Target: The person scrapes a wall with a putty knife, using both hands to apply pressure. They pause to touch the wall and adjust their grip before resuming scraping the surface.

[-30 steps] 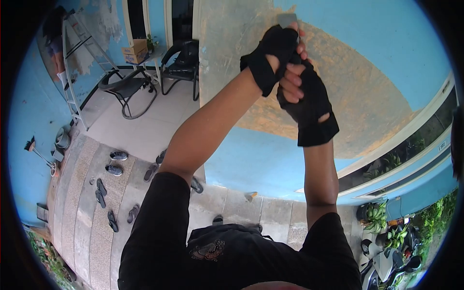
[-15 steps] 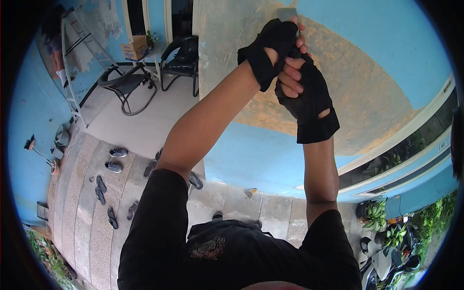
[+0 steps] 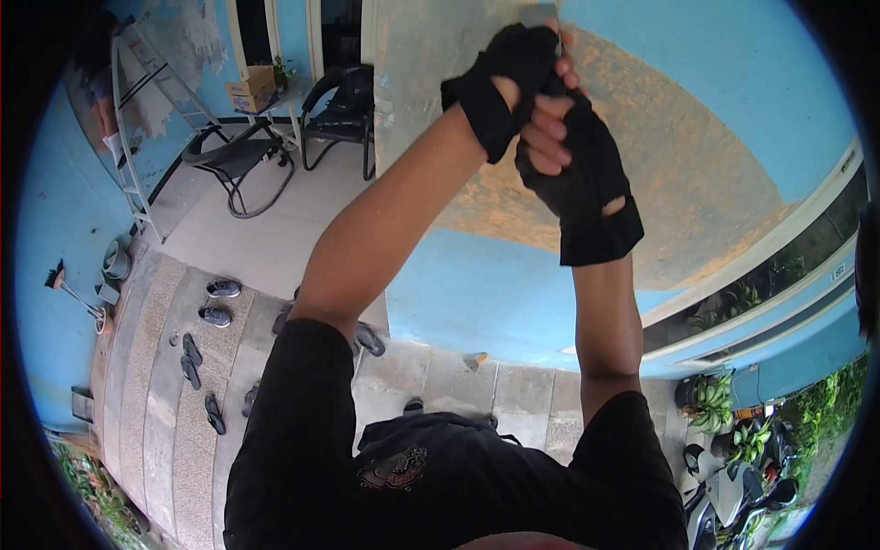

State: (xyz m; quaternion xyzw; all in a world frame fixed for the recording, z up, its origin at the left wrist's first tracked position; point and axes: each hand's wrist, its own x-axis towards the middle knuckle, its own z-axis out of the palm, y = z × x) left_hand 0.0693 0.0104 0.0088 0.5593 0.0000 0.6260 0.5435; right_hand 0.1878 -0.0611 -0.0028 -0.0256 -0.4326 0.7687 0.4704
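Both my hands, in black fingerless gloves, are raised against the wall and closed on one tool. It looks like a scraper (image 3: 541, 13), with a flat grey blade showing above the knuckles; its handle is hidden in my grip. My left hand (image 3: 515, 69) wraps it near the blade. Just below and to the right, my right hand (image 3: 573, 151) grips the lower end, fingers curled. Around them the wall has a bare grey-brown patch (image 3: 678, 147) where no blue paint shows, bordered by blue paint (image 3: 733, 55).
A person (image 3: 101, 101) stands by a ladder (image 3: 133, 170) at the far left. Black chairs (image 3: 234, 156) and a cardboard box (image 3: 252, 89) on a small table are nearby. Sandals (image 3: 190, 362) and shoes (image 3: 220, 302) lie on the floor. Potted plants (image 3: 715, 408) and a motorbike (image 3: 733, 495) stand lower right.
Both hands and the scraper have shifted slightly up and left along the wall. My grip looks the same.
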